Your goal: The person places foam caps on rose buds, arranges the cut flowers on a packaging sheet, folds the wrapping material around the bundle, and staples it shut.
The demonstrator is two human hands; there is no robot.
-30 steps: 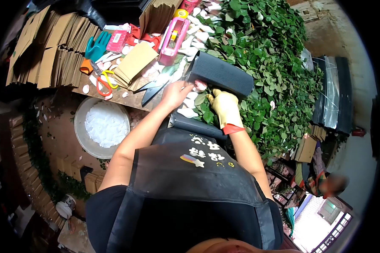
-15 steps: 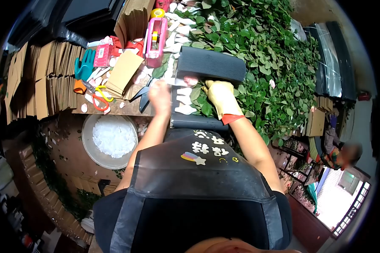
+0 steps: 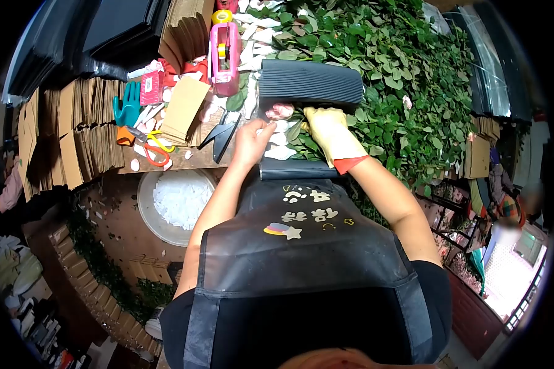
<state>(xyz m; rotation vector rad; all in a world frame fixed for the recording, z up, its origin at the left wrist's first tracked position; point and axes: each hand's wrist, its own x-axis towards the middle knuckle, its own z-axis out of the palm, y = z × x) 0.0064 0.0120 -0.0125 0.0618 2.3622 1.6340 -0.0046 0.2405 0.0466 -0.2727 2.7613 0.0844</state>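
Note:
My bare left hand [image 3: 252,141] has its thumb and fingers pinched together at the left of a pale pink rose [image 3: 279,111]; what is between the fingertips is too small to make out. My right hand [image 3: 325,130], in a pale yellow glove with an orange cuff, is closed just right of the rose, around something hidden, among green leaves. Above both hands lies a dark ribbed sheet [image 3: 311,83], folded over. White-wrapped flower heads [image 3: 279,152] lie between my hands and a second dark ribbed piece [image 3: 295,169] at the table edge.
Leafy stems [image 3: 388,92] cover the right side. To the left are black-bladed scissors [image 3: 220,133], a pink tape dispenser [image 3: 224,61], cardboard pieces [image 3: 183,106], a teal glove [image 3: 127,106] and yellow-and-red-handled scissors [image 3: 157,149]. A tub [image 3: 144,200] of white pieces stands below. Another person [image 3: 509,208] is far right.
My left hand moved left away from the rose, then came back near it. My right hand stays by the rose, fingers still closed. The camera view has shifted.

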